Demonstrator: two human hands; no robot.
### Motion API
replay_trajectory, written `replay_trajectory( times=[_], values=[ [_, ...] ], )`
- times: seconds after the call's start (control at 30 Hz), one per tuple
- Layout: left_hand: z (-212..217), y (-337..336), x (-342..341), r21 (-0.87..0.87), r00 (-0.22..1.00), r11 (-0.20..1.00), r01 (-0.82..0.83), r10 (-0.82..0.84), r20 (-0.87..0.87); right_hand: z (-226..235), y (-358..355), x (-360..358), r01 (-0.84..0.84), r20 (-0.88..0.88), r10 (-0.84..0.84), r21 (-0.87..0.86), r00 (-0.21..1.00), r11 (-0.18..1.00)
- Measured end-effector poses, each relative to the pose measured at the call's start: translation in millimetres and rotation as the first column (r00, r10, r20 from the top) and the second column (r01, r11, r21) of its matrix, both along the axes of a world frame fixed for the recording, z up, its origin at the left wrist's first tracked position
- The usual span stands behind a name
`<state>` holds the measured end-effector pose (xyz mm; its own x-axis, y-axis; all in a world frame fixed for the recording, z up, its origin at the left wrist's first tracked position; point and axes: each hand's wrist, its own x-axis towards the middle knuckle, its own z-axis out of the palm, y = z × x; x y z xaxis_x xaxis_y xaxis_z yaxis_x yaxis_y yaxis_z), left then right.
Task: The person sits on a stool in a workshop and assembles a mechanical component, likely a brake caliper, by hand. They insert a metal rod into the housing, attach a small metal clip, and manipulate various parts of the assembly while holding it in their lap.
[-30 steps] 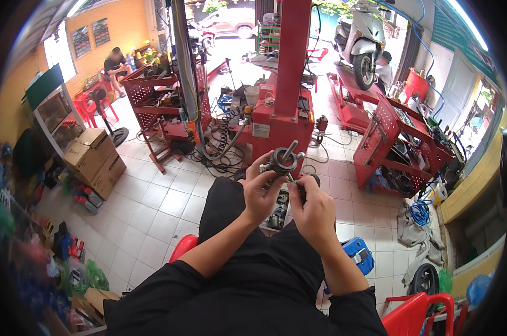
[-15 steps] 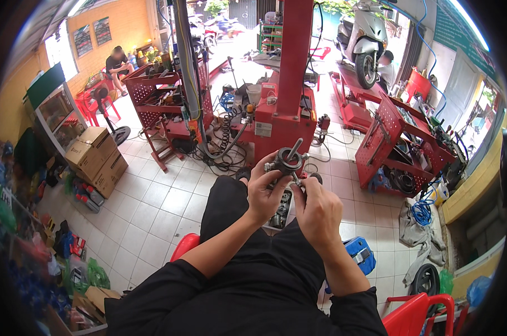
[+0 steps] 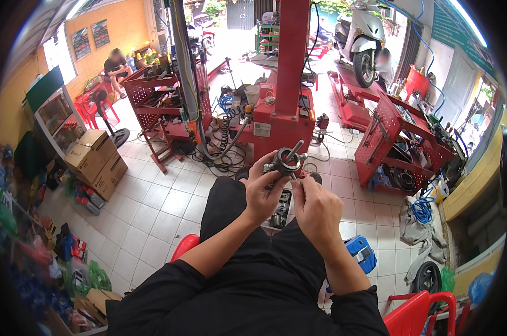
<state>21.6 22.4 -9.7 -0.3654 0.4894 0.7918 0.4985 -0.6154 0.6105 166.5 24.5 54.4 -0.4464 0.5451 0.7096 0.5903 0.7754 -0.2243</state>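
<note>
My left hand is wrapped round a dark metal ring-shaped fitting with bolts on its sides, held up in front of my knees. A thin metal rod slants up out of the ring's far side. Close against the near side, my right hand is closed, its thumb and forefinger pinching a slim metal piece that runs toward the ring. Its lower end is hidden by my fingers. Below my hands, between my legs, a white tray holds several metal parts, partly covered by my hands.
A red lift post and base stand ahead, with cables on the tiles. Red tool carts flank it. A blue case lies by my right leg, and cardboard boxes stand left. Two people sit or crouch farther off.
The right hand's fingers have shifted slightly on the slim metal piece. The left hand keeps its hold on the ring-shaped fitting, almost in the same place.
</note>
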Motion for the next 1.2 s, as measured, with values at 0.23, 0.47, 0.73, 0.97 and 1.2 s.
replay_trajectory(
  times=[0.23,0.47,0.73,0.97,1.2],
  values=[
    [3.5,0.6,1.9,-0.009,0.997,0.998,0.061,-0.061,0.052,6.4,-1.1,-0.9,-0.038,-0.068,0.042,0.054,0.997,0.998],
    [2.1,1.8,4.1,-0.05,0.995,0.997,0.059,-0.055,0.085,1.7,5.2,1.5,-0.006,-0.002,0.007,0.055,1.0,0.998],
    [-4.3,6.6,4.2,-0.025,0.997,0.999,0.041,-0.039,0.062,-4.4,9.1,-0.4,0.039,0.018,-0.041,0.083,0.999,0.996],
    [-1.5,1.5,4.6,-0.056,0.994,0.996,0.069,-0.064,0.086,2.2,4.1,2.1,-0.034,-0.01,0.034,-0.006,0.999,0.999],
    [6.4,-3.1,-6.4,0.136,0.99,0.988,-0.079,0.093,-0.101,-3.2,-0.8,-1.7,-0.186,-0.121,0.185,0.008,0.975,0.983]
  ],
)
